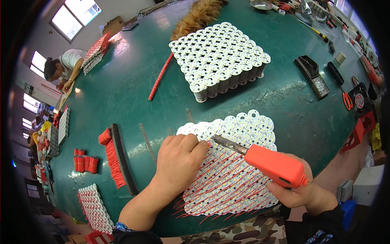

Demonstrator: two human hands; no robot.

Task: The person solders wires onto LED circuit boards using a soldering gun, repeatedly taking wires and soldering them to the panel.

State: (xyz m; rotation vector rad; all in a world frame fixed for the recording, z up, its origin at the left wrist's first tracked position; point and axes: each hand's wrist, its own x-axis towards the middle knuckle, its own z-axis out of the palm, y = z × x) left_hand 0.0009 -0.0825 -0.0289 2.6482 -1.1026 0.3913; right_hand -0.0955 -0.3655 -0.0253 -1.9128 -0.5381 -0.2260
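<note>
A: What has your right hand (pixel 298 189) got?

B: Your right hand is wrapped tight around the orange handle of a soldering iron (pixel 276 164). Its dark metal tip points away from you and to the left, and it ends over the sheet of round white discs (pixel 243 126) that lies just in front of you on the green counter (pixel 122 89).

A: And your left hand (pixel 178 158)?

B: Your left hand rests on the left part of that same sheet, fingers curled in and pinched together on a thin red wire (pixel 209 143) right beside the iron's tip. The near part of the sheet is covered with many more red wires lying slantwise, their ends sticking out over the near edge.

A: What lies around the sheet?

B: Beyond the sheet, further from you, stands a block of white spools (pixel 221 61) packed side by side, with a long red stick (pixel 159 77) lying to its left and a brown feather duster (pixel 195 18) behind it. To the left of the sheet lies a dark strip holding a fringe of red wires (pixel 113 160), and further left stand some short red bundles (pixel 85 162). To the right of the sheet, a dark tray (pixel 313 75) sits on the counter, with red-handled scissors (pixel 347 99) past it.

A: Anyone else?

B: Far off to the left of the sheet, another person (pixel 63 67) bends over the counter's edge.
</note>
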